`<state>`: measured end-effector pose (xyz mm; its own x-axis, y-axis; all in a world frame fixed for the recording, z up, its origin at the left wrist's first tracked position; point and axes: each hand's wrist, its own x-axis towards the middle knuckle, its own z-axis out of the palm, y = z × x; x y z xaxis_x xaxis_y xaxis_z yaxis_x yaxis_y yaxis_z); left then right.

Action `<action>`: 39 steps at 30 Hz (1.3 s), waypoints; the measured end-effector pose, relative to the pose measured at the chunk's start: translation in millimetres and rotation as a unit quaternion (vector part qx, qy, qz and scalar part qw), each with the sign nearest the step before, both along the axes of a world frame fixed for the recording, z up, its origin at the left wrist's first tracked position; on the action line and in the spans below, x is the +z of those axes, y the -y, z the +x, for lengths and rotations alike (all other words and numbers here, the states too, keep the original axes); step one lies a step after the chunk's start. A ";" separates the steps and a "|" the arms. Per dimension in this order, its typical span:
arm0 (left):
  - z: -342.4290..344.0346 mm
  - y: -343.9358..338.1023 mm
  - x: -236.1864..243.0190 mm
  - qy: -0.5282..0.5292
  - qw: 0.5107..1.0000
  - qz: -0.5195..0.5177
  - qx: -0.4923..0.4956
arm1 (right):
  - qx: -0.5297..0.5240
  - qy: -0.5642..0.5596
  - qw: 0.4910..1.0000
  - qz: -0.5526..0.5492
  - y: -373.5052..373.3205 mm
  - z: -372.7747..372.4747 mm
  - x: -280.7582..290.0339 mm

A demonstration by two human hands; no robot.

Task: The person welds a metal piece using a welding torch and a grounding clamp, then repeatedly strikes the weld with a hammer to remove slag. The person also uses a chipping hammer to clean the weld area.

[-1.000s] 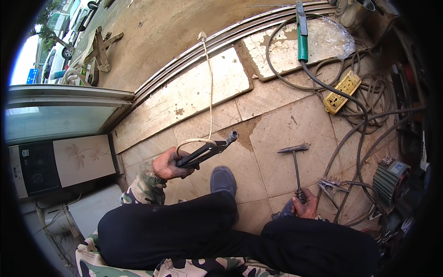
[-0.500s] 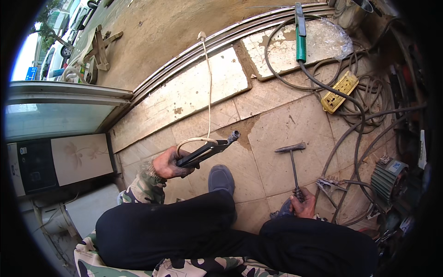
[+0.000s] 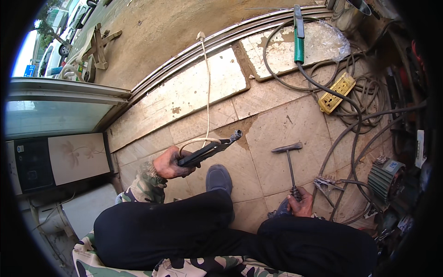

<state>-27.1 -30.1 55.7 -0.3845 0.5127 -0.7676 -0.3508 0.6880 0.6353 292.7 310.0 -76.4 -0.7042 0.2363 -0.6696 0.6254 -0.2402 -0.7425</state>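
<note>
My left hand (image 3: pixel 172 165) is closed around one end of a long black metal piece (image 3: pixel 206 153), held at a slant above the tiles. A rough, dark tubular bit sits at its far end. One loop of a pale cord (image 3: pixel 206 92) shows beside the piece; whether it is fastened there I cannot tell. Near my right shoe (image 3: pixel 282 207), my right hand (image 3: pixel 302 203) grips the coiled-wire handle of a chipping hammer (image 3: pixel 290 168). The hammer's narrow head (image 3: pixel 287 147) points away from me, apart from the black piece.
A green-handled welding electrode holder (image 3: pixel 299 46) lies at the far right with its cable. Nearby are a yellow power strip (image 3: pixel 337 93), coiled cables, a ground clamp (image 3: pixel 328 183) and a finned electric motor (image 3: pixel 386 176). A metal door track (image 3: pixel 184 51) crosses the far side; a glass panel (image 3: pixel 50 117) stands left.
The view has shifted slightly, so the surroundings sit a little further left. Both hands keep their hold, and the hammer stays in nearly the same place.
</note>
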 end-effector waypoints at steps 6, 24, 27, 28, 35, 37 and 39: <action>-13.9 -3.9 -13.4 0.093 0.995 0.039 -0.011 | 0.017 -0.007 0.999 0.032 3.2 -8.0 5.3; -25.4 -29.2 -44.5 0.155 0.983 0.041 -0.087 | 0.143 -0.094 0.966 0.196 5.5 -51.4 1.3; -23.3 -19.1 -41.1 0.149 0.984 0.059 -0.075 | 0.201 -0.123 0.894 0.381 -11.9 -47.8 20.2; -24.9 -20.1 -40.0 0.151 0.982 0.069 -0.094 | 0.207 -0.129 0.847 0.472 -23.0 -39.4 21.7; -31.5 -49.1 -41.2 0.207 0.961 0.103 -0.151 | 0.332 0.092 0.771 0.536 -105.0 36.3 41.0; -29.1 -49.6 -38.2 0.181 0.967 0.113 -0.138 | 0.354 0.088 0.739 0.567 -112.4 36.3 33.8; -28.2 -48.4 -36.1 0.168 0.969 0.114 -0.138 | 0.356 0.127 0.732 0.567 -111.6 40.0 22.3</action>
